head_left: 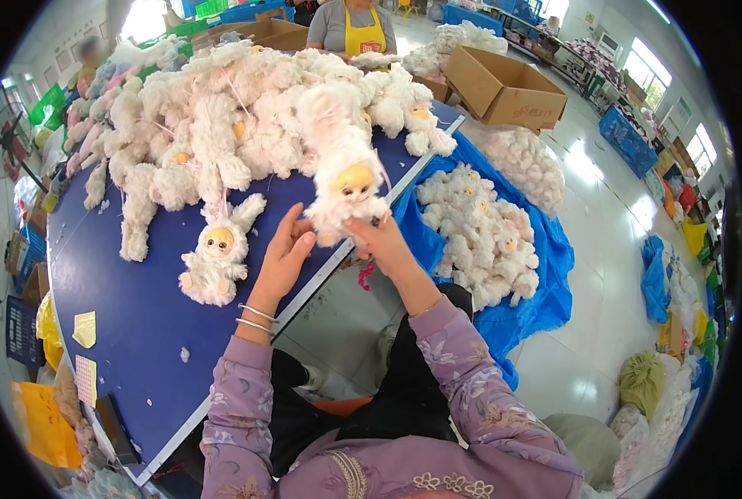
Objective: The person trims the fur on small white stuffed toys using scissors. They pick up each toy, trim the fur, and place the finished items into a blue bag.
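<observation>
A white fluffy plush doll (335,204) with a yellow-topped face and long ears hangs over the table's edge, facing me. My right hand (381,241) grips its lower body, thumb on the fur. A small dark bit shows at these fingers, too small to name. My left hand (283,256) is beside the doll's foot, fingers and thumb apart, holding nothing; whether its fingertips touch the fur I cannot tell. Left of that hand, a similar plush doll (217,254) lies face up on the blue tabletop (163,333). Behind both is a big heap of white plush dolls (204,116).
On my right, a blue sheet (545,241) holds more plush dolls (479,224). Beyond it stand a stuffed clear bag (520,162) and an open cardboard box (504,87). A person in a yellow apron (364,35) is across the table. A pink curled strip (366,275) hangs below my right hand.
</observation>
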The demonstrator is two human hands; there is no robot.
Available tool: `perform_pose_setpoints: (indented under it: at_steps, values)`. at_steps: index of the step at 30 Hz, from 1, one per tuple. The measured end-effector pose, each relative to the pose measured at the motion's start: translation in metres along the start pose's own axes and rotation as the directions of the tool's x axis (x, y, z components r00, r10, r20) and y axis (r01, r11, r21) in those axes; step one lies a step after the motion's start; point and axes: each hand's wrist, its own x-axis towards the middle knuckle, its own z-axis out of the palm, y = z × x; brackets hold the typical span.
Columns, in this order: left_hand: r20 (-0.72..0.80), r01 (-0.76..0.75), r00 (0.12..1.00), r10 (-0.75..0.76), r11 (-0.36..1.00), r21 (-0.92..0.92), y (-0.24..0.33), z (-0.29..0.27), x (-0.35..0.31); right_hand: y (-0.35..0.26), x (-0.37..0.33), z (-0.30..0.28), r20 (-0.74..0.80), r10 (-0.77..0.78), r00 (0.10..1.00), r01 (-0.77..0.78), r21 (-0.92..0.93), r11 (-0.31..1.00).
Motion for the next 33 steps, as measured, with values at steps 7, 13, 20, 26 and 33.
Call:
perform_pose_setpoints:
  at_steps: [7, 13, 20, 26, 33]
  values:
    - [0.002, 0.131, 0.991, -0.131, 0.991, 0.022, -0.009, 0.001, 0.002, -0.035, 0.042, -0.045, -0.224, -0.059, 0.973, 0.071, 0.046, 0.996]
    - [0.011, 0.137, 0.990, -0.137, 0.990, 0.020, -0.007, 0.008, 0.007, -0.089, 0.128, -0.094, -0.402, -0.134, 0.906, 0.116, -0.070, 0.991]
    - [-0.024, 0.190, 0.982, -0.189, 0.981, 0.030, -0.006, 0.002, 0.006, -0.118, 0.193, -0.086, -0.467, -0.241, 0.851, 0.192, -0.151, 0.970]
    - [-0.006, 0.176, 0.984, -0.176, 0.984, 0.029, -0.012, 0.004, 0.008, -0.111, 0.222, -0.088, -0.482, -0.237, 0.844, 0.188, -0.150, 0.971]
    - [0.024, 0.193, 0.981, -0.193, 0.981, 0.027, -0.009, 0.011, 0.012, -0.109, 0.225, -0.101, -0.497, -0.207, 0.843, 0.156, -0.143, 0.977]
